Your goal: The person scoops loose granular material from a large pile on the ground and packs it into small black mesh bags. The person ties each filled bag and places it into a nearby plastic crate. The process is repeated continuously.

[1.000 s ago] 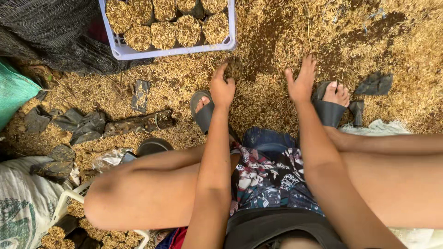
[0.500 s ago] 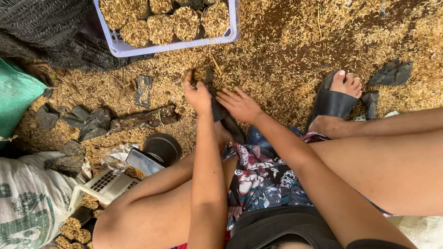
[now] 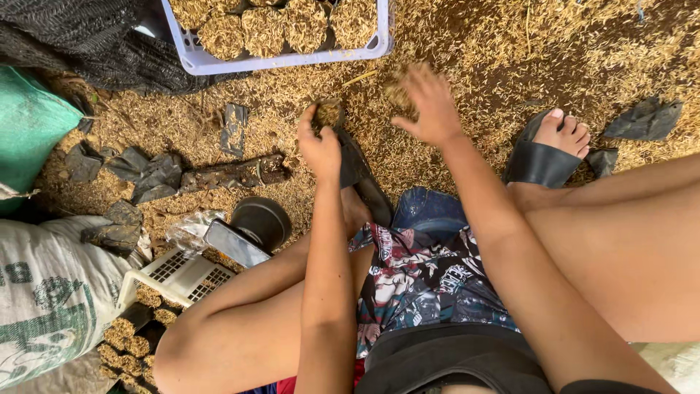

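**Currently: both hands lifting husk off the ground**

Left hand (image 3: 319, 142): closed around a small clump of husk (image 3: 328, 113), held just above the husk-covered ground (image 3: 467, 51). The clump protrudes from the top of the fist. This hand sits directly over a black sandal (image 3: 359, 169) worn on the left foot.

Right hand (image 3: 432, 109): fingers curled loosely around a second clump (image 3: 397, 93). The hand is blurred, so the firmness of the grip cannot be told. It hovers over the ground between the two feet.

Ahead of both hands: a lilac crate (image 3: 284, 60) holding packed round husk plugs (image 3: 262, 29). Its near wall lies just beyond the hands.

Right of the right hand: the right foot in its sandal (image 3: 541, 162), with dark scraps (image 3: 645, 118) further right.

Left of the left hand: more dark scraps (image 3: 153, 175) and a dark stick (image 3: 233, 174) on the ground. Nearer the left knee lie a black round lid (image 3: 261, 220), a phone (image 3: 235, 244) and a white basket (image 3: 179, 273). A printed sack (image 3: 51, 292) and a green bag (image 3: 29, 124) occupy the left edge, with black netting (image 3: 80, 29) at the top left.
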